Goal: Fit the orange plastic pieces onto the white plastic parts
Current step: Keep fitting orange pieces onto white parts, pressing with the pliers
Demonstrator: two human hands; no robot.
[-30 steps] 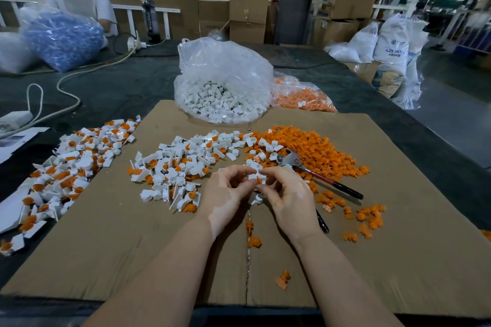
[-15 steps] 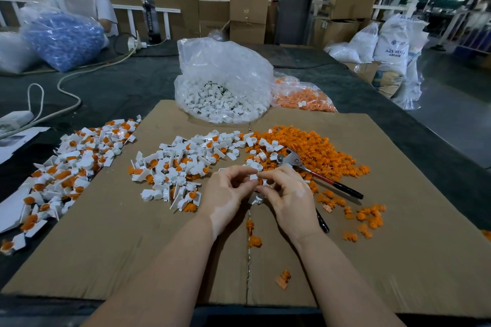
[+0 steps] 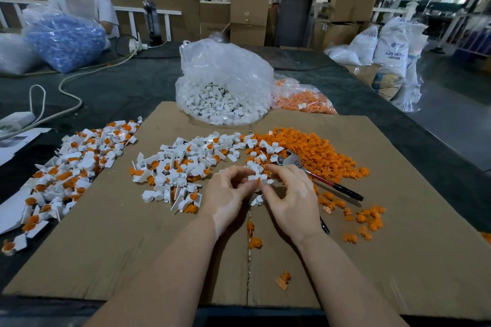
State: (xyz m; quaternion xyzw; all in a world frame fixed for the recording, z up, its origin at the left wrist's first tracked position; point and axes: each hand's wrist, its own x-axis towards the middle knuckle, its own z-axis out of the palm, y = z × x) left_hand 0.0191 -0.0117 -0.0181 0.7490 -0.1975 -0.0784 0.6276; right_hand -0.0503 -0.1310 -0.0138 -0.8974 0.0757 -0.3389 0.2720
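Note:
My left hand [image 3: 228,198] and my right hand [image 3: 291,200] meet over the middle of the cardboard sheet [image 3: 345,273], fingertips pinched together on a small white plastic part [image 3: 256,177]. A sliver of orange shows at the fingertips; whether it is seated in the part I cannot tell. A heap of loose orange pieces [image 3: 316,152] lies just beyond my right hand. White parts fitted with orange pieces [image 3: 178,167] are spread to the left of my hands, and a second such pile [image 3: 71,164] lies further left.
A clear bag of white parts [image 3: 225,87] and a bag of orange pieces [image 3: 303,99] stand at the cardboard's far edge. Pliers with red and black handles [image 3: 322,180] lie by my right hand. A cable [image 3: 69,79] and a person with a blue bag [image 3: 63,41] are far left.
Both hands stay at the same spot; the fingers have shifted slightly on the white part, with my right index finger now raised above it.

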